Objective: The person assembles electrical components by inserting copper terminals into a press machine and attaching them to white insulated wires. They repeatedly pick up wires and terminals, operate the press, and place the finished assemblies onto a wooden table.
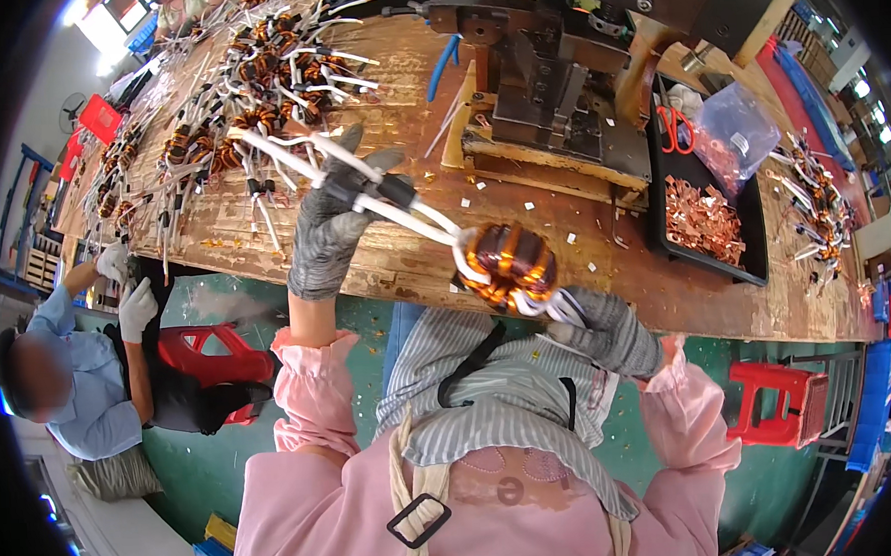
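A toroidal coil (pixel 510 263) with copper-orange windings on a dark core hangs between my hands, over the bench's front edge. Two white leads (pixel 423 222) with black sleeves run from it up to the left. My left hand (pixel 326 233), in a grey glove, is closed around these leads near the sleeves, and their ends stick out past my fingers. At the coil's lower right, my right hand (pixel 612 332), gloved too, pinches the pale wires there. Its fingertips are partly hidden behind the wires.
Similar coils (pixel 278 77) are heaped at the left of the wooden bench (pixel 385 261). A dark metal press (pixel 557 104) stands at the back. Right of it, a black tray (pixel 753 265) holds copper pieces (pixel 701 217) and red scissors (pixel 675 129). A co-worker (pixel 91 363) sits at left.
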Demonstrator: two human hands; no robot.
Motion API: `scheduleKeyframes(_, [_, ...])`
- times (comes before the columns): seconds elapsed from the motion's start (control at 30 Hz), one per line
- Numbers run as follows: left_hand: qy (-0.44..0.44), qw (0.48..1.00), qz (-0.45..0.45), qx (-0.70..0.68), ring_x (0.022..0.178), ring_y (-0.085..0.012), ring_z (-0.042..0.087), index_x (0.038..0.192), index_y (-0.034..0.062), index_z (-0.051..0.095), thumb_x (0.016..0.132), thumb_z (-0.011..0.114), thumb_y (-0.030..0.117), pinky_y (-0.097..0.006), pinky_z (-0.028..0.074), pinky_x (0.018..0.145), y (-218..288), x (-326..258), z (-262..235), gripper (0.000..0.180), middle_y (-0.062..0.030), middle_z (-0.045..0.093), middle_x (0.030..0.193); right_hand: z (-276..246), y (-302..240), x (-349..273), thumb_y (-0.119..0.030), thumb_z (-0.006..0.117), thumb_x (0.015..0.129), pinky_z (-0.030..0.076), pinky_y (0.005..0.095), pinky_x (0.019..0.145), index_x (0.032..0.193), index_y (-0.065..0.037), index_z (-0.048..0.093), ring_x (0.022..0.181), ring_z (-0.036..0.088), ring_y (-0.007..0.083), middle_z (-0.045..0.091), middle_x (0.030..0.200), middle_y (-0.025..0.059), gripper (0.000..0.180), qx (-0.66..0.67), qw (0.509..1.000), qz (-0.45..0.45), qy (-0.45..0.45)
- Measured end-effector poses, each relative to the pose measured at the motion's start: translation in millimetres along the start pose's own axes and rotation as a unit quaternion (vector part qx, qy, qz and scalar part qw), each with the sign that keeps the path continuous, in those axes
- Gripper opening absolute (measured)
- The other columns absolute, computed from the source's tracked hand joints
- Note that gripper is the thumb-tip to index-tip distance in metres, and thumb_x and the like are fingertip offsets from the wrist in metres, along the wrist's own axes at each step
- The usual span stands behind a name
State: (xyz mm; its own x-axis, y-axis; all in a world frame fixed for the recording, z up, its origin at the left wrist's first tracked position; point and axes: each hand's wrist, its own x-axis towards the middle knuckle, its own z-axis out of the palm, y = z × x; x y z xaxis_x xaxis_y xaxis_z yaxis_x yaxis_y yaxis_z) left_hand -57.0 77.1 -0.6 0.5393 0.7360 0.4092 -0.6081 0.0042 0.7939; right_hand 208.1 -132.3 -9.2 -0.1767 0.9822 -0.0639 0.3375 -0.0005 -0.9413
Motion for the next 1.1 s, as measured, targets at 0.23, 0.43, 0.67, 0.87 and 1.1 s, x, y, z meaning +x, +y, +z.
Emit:
scheduleKeyframes(0.23, [0.102, 0.992, 0.01, -0.078, 0.099, -0.0213, 0.057, 0.135, 0.0003, 0.032, 0.075, 0.071, 0.023, -0.029, 0.05, 0.075, 3, 3, -2, 0.075, -0.0167, 0.05, 0.121, -5, 5, -19, -0.023, 0.059, 0.089, 0.041, 0.0267, 0.085, 0.127, -0.006, 0.047, 0.096, 0.049, 0.0078, 0.058, 0.106, 0.0, 0.043, 0.096, 0.988, 0.103, -0.058])
scheduleKeyframes(0.43, [0.119, 0.991, 0.025, -0.049, 0.057, -0.0103, 0.052, 0.121, 0.0011, 0.047, 0.082, 0.066, 0.02, -0.019, 0.046, 0.05, -3, 18, 14, 0.048, -0.0052, 0.059, 0.082, 2, 9, -26, -0.024, 0.059, 0.089, 0.039, 0.0269, 0.089, 0.127, -0.005, 0.048, 0.101, 0.049, 0.009, 0.058, 0.11, 0.0006, 0.044, 0.118, 0.983, 0.124, -0.072])
scheduleKeyframes(0.67, [0.086, 0.994, -0.002, -0.073, 0.051, -0.009, 0.047, 0.089, 0.0006, 0.057, 0.084, 0.063, 0.025, -0.02, 0.036, 0.043, -10, 15, 0, 0.026, -0.0041, 0.056, 0.069, 7, 19, -25, -0.02, 0.062, 0.087, 0.035, 0.0255, 0.096, 0.131, -0.004, 0.044, 0.109, 0.048, 0.0092, 0.054, 0.12, 0.0006, 0.05, 0.157, 0.976, 0.112, -0.098])
scheduleKeyframes(0.87, [-0.002, 0.993, 0.078, -0.094, 0.042, -0.0116, 0.043, 0.067, -0.0003, 0.053, 0.082, 0.065, 0.037, -0.025, 0.033, 0.039, -6, 15, 10, 0.042, -0.0053, 0.046, 0.056, 12, 38, -44, -0.018, 0.064, 0.085, 0.03, 0.0319, 0.102, 0.132, -0.004, 0.043, 0.12, 0.043, 0.0163, 0.049, 0.129, 0.0059, 0.053, 0.188, 0.964, 0.113, -0.148])
scheduleKeyframes(1.1, [0.089, 0.944, 0.031, -0.316, 0.057, -0.0179, 0.06, 0.103, 0.0072, 0.06, 0.087, 0.046, 0.055, -0.028, 0.049, 0.045, -7, 22, 4, 0.053, -0.0144, 0.065, 0.086, 15, 18, -49, -0.019, 0.065, 0.083, 0.033, 0.0338, 0.1, 0.124, -0.003, 0.051, 0.118, 0.047, 0.0211, 0.053, 0.124, 0.0089, 0.045, 0.159, 0.983, 0.042, -0.079])
